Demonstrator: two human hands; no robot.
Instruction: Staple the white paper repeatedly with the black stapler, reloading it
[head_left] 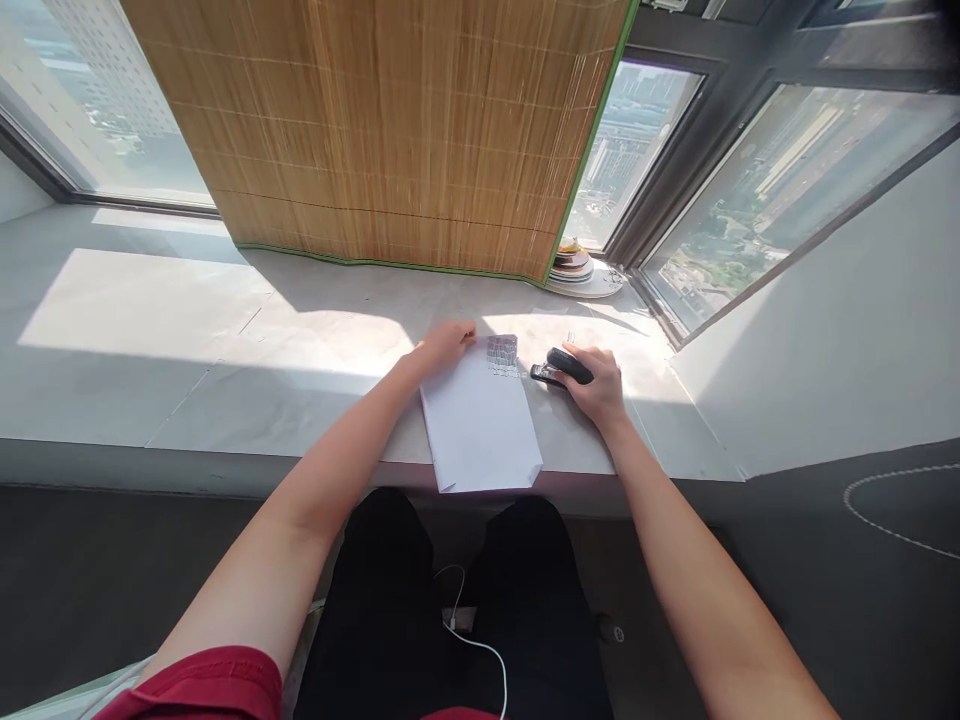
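Observation:
A stack of white paper sheets [484, 430] lies on the marble sill, its lower edge reaching over the front and its bottom corners bent. My left hand [448, 347] is at the top left corner of the stack, fingers curled closed on the paper; the fingertips are partly hidden. A block of thin grey metal pieces that look like staples [502, 355] sits at the top right of the sheets. To the right of the paper, my right hand [600, 385] grips a black stapler [570, 365], its front end pointing left, apart from the sheets.
A bamboo blind [390, 130] with green edging hangs over the sill [187, 330]. Stacked plates [581, 280] stand by the window corner. A small pale strip [571, 337] lies behind the stapler. A white cable [487, 650] runs between my legs.

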